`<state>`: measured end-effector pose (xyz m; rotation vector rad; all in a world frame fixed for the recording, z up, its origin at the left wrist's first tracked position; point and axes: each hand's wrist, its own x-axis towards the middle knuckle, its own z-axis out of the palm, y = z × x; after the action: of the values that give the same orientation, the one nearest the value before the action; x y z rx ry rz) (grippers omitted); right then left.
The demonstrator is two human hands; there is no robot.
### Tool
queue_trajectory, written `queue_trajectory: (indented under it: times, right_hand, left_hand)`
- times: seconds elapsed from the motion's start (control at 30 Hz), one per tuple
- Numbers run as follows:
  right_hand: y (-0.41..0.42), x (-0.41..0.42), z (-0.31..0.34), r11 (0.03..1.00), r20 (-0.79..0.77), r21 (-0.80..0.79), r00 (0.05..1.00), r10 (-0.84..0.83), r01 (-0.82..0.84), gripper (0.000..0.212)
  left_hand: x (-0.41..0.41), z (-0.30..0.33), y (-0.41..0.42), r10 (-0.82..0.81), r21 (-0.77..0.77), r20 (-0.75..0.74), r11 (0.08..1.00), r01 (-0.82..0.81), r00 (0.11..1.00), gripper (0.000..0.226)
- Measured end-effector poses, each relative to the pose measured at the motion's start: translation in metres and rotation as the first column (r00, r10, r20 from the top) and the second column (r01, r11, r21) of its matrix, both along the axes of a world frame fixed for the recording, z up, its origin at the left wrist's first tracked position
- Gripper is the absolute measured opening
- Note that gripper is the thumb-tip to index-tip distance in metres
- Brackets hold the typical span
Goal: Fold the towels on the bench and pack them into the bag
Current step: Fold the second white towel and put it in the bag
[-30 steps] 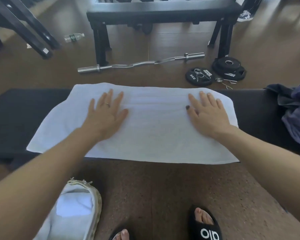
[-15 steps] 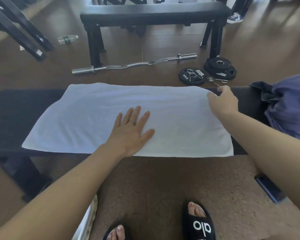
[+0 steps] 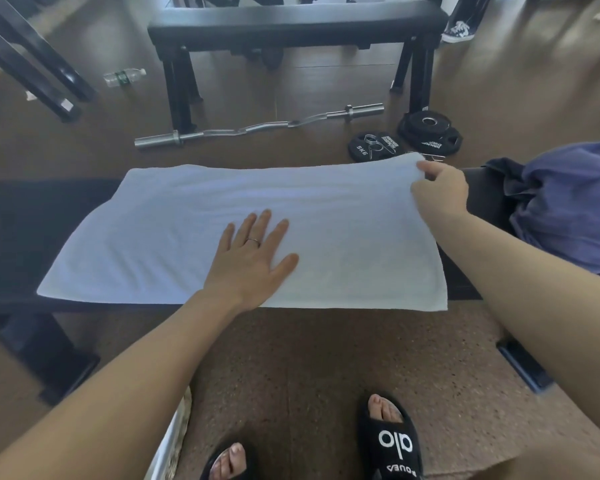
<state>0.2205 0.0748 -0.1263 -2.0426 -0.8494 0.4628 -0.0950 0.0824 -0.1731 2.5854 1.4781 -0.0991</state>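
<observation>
towel (image 3: 326, 220) lying flat across bench (image 3: 32, 216) | left hand (image 3: 250, 261) pressing mid-towel, fingers straight | right hand (image 3: 440, 192) pinching far right corner, lifting it | likely soft, light, floppy; taking it by corners seems best, centre pinned against sliding

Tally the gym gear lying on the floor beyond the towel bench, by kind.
Curl bar: 1
Weight plate piles: 2; plates per pile unclear
Spring collar: 1
Water bottle: 1
Total: 5
</observation>
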Motion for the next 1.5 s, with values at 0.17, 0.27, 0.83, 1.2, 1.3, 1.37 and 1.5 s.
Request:
queue_trajectory:
  times: [0.17, 0.27, 0.83, 1.2, 1.3, 1.37, 1.5]
  right_hand:
    - [-0.005, 0.01, -0.005, 0.852, 0.248, -0.491, 0.908, 0.339, -0.184, 0.04]
    - [-0.006, -0.001, -0.014, 0.831, 0.315, -0.509, 0.85, 0.422, -0.224, 0.043]
    - [-0.05, -0.033, -0.001, 0.97, -0.137, -0.223, 0.988, 0.07, -0.1, 0.072]
    - [-0.037, -0.153, 0.051, 0.909, -0.645, 0.308, 0.641, 0.416, -0.28, 0.059]
    - [-0.035, -0.16, 0.049, 0.91, -0.672, 0.314, 0.612, 0.416, -0.273, 0.067]
    - [-0.033, -0.155, 0.049, 0.916, -0.663, 0.302, 0.632, 0.402, -0.265, 0.071]
    - [-0.019, -0.15, 0.047, 0.932, -0.58, 0.243, 0.729, 0.362, -0.27, 0.079]
  left_hand:
    - [0.0, -0.001, -0.002, 0.003, -0.001, 0.0, 1.0, -0.003, 1.0, 0.07]
    - [0.0, -0.001, -0.001, 0.006, 0.008, 0.012, 1.0, -0.007, 1.0, 0.07]
    - [0.042, 0.021, -0.063, -0.248, -0.036, 0.178, 0.965, 0.258, 0.952, 0.08]
    - [0.026, 0.07, -0.071, 0.338, -0.495, 0.681, 0.866, 0.067, 0.649, 0.072]
    - [0.016, 0.075, -0.068, 0.35, -0.447, 0.684, 0.894, -0.011, 0.64, 0.036]
    - [0.001, 0.079, -0.062, 0.317, -0.406, 0.688, 0.914, -0.016, 0.653, 0.015]
    - [-0.031, 0.091, -0.048, 0.335, -0.394, 0.701, 0.918, -0.05, 0.629, 0.009]
